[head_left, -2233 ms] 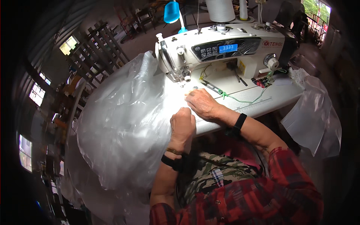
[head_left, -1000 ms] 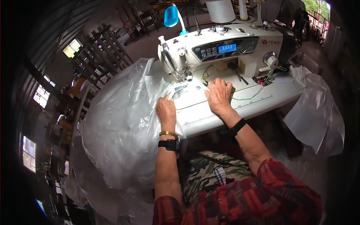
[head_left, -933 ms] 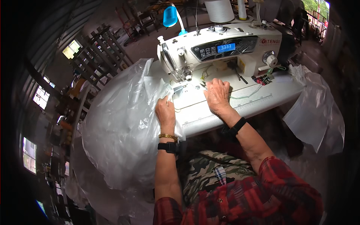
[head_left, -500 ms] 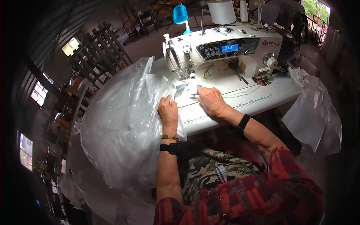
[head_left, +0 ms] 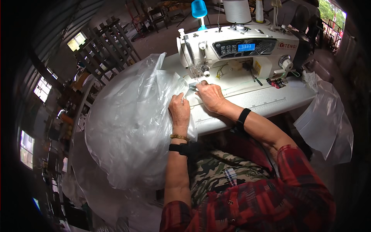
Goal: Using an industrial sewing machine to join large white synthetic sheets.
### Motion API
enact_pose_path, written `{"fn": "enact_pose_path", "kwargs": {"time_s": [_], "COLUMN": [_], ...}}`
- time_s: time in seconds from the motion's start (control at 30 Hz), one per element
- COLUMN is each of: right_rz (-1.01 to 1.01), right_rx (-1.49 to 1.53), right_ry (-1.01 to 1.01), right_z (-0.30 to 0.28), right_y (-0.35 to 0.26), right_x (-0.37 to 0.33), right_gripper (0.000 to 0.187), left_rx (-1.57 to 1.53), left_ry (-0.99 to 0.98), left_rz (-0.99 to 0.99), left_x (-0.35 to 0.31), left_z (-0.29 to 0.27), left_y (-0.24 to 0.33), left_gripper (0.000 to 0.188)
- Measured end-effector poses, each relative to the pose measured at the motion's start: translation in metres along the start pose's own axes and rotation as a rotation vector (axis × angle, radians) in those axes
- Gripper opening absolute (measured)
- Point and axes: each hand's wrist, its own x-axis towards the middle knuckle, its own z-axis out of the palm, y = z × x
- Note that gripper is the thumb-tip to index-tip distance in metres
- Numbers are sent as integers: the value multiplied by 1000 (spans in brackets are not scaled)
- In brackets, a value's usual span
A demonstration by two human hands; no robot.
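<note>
Bunched clear plastic sheeting (head_left: 127, 116) covers the left side of the sewing table. My left hand (head_left: 180, 112) is closed, pinching the sheeting's right edge. Close by, my right hand (head_left: 210, 97) has its fingers curled together just in front of the needle area of a white sewing machine (head_left: 235, 36). A small dark, pointed shape (head_left: 193, 87) shows at my right fingertips, between them and the sheeting. What those fingers grip is too small and hidden to name.
A dark-handled tool (head_left: 256, 79) and a bundle of coloured small items (head_left: 276, 83) lie under the machine arm. More plastic sheeting (head_left: 326, 120) hangs off the table's right end. Thread cones (head_left: 236, 11) stand behind the machine.
My right hand has moved left, closer to the needle and the sheeting's edge. My left hand keeps its pinch on the sheeting. The whole view has shifted slightly.
</note>
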Motion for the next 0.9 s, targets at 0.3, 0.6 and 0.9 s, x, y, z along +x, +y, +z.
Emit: {"fn": "enact_pose_path", "kwargs": {"time_s": [0.3, 0.6, 0.9], "right_rz": [98, 94, -55], "right_rx": [-61, -101, 335], "right_ry": [-33, -5, 51], "right_z": [-11, -30, -15], "right_y": [35, 98, -5], "right_x": [-17, -27, -29], "right_gripper": [17, 24, 23], "left_rx": [4, 75, 108], "left_ry": [-36, -146, -371], "left_rz": [-55, -222, -175], "left_x": [4, 2, -3], "left_z": [7, 25, -22], "left_y": [2, -19, 24], "left_gripper": [28, 19, 34]}}
